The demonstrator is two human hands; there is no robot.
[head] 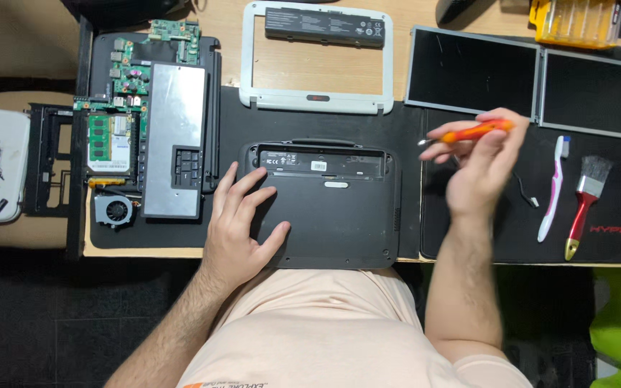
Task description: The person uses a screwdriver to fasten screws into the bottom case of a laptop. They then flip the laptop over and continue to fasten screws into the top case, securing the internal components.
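Head cam: my left hand (241, 228) lies flat, holding nothing, on the black plastic upturned laptop base (325, 205) at desk edge; right hand (477, 164) pinches an orange-handled screwdriver (473, 132) aloft; loose grip could drop it onto the casing, I reckon.

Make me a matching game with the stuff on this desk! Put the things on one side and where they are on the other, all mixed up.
Things:
1. Screwdriver
2. Small laptop
3. Toothbrush
4. Fan

Places:
A. Under the left hand, bottom side up
B. Lying on the black mat, left of the paintbrush
C. Held up in the right hand
D. At the near end of the opened laptop on the left

Pairs: 1-C, 2-A, 3-B, 4-D
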